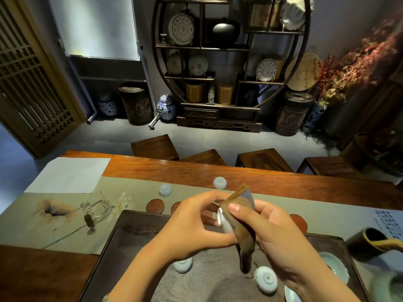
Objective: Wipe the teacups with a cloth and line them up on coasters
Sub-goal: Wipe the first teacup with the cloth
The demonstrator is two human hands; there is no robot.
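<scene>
I hold a small white teacup (224,223) above the dark tea tray (113,247). My left hand (196,225) grips the cup from the left. My right hand (272,232) presses a brown cloth (243,234) around the cup, and the cloth's tail hangs down toward the tray. Two white teacups (165,190) (219,183) stand upside down on the runner beyond a row of round brown coasters (155,205) (298,222). Two more upturned cups (183,264) (265,279) rest on a grey mat on the tray.
A glass pitcher (99,211) lies on the painted runner at left, next to a white cloth (69,175). A pale dish (333,267) and a dark holder (368,240) sit at right. Wooden stools (154,147) line the table's far side.
</scene>
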